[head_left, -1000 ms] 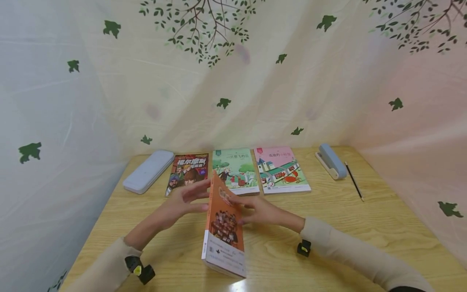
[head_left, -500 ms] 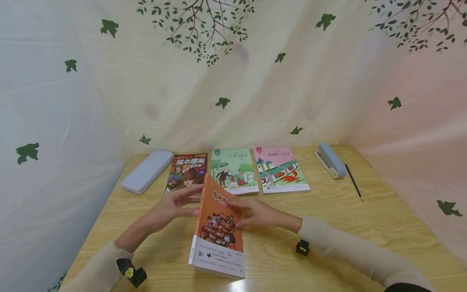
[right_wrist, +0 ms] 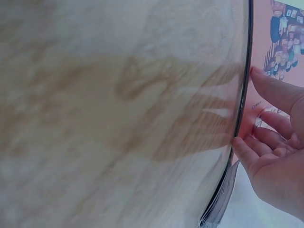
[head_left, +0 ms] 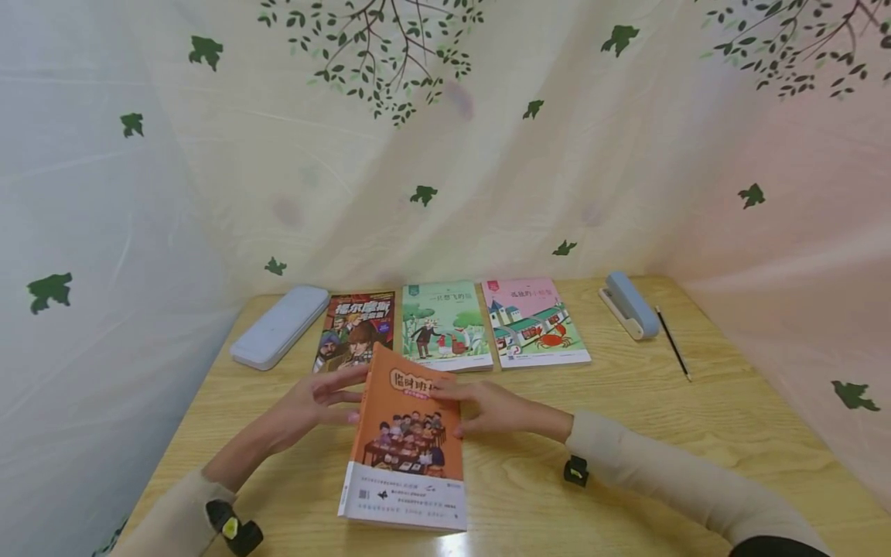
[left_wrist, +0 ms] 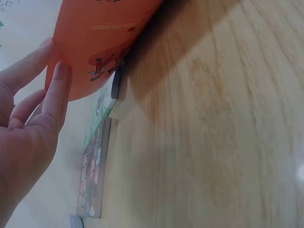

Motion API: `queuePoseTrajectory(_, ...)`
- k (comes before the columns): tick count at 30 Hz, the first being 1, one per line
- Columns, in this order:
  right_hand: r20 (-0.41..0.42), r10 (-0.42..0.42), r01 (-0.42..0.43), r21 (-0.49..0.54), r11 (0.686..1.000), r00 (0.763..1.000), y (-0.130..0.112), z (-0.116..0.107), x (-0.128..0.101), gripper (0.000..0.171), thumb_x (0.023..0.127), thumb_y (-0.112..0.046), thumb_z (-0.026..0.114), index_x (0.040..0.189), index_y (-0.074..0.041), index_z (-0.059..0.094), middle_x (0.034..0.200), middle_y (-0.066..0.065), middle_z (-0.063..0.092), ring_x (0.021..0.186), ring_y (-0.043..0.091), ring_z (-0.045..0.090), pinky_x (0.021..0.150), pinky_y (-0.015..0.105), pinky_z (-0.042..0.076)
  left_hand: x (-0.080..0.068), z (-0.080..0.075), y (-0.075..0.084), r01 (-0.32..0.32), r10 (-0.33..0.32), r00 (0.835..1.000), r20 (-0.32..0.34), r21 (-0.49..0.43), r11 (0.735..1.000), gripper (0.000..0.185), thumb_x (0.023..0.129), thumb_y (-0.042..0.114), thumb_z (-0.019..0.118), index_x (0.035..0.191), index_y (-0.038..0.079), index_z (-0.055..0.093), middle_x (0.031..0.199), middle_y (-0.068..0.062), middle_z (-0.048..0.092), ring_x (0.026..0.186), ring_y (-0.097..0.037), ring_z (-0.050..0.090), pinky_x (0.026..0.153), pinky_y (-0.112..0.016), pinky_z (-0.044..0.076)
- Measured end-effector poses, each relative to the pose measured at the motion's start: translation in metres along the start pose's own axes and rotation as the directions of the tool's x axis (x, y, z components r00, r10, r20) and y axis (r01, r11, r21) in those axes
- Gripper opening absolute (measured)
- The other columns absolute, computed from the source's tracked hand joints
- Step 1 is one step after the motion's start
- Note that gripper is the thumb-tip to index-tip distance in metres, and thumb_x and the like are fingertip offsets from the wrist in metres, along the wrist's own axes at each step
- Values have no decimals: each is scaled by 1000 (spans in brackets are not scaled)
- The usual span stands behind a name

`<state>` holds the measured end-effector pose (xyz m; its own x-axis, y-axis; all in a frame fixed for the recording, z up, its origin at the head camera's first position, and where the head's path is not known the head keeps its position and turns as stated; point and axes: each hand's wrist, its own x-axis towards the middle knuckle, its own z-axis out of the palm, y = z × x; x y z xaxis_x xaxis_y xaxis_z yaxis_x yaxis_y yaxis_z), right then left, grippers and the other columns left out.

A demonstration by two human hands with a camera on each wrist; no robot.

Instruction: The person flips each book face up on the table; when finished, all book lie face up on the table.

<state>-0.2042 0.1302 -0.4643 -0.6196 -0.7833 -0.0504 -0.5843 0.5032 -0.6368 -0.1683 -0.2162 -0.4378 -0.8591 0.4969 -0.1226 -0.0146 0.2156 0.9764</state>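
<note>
Hands on both sides of an orange book [head_left: 407, 445], near middle of the wooden table [head_left: 626, 433]. Left hand [head_left: 313, 402] sits at the book's left edge with fingers straight, tips touching the cover from behind; the left wrist view shows fingers [left_wrist: 57, 95] flat against the orange cover, not curled round it. Right hand [head_left: 490, 406] lies on the right side, fingers extended and pressing on the cover near the top. Neither hand grips; both just steady it.

Step in hand, by my reading: laying the book down flat, cover up. It looks tilted, left edge raised off the table, right edge down. Next move probably calls for easing the left fingers out from under and letting the cover settle without sliding.

Long axis runs from the person toward the far wall; title end points away, white barcode strip points toward the person.

Behind it: a row of three books [head_left: 448, 325], a pencil case [head_left: 278, 326], a stapler [head_left: 629, 304], a pencil [head_left: 673, 343]
</note>
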Motion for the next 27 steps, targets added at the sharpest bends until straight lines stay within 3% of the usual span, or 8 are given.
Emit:
queuePoseTrajectory(7,18,4,-5,20,1000,1000,1,-1,0,62,94,-21,74,151,-16,50,165,4,34,154,28,31,123,49,34,-3,-4,-14,18,-19,1000,-10,-11,1000,81,89,12,78,159,12,37,168,-17,24,135,-40,54,106,-40,54)
queuePoseTrajectory(14,47,2,-3,17,1000,999,6,-1,0,62,95,-22,72,152,-17,49,167,4,29,156,27,25,125,49,28,-5,-6,-28,61,-61,998,3,-73,995,84,87,9,78,159,12,35,167,-18,26,139,-42,49,108,-44,52)
queuePoseTrajectory(27,64,24,-22,-36,999,998,6,0,0,63,95,-26,71,153,-22,47,168,-2,26,157,20,23,126,46,26,-7,-8,-37,116,-119,993,-12,-127,985,87,85,5,78,159,11,34,162,-23,34,140,-44,48,107,-46,53)
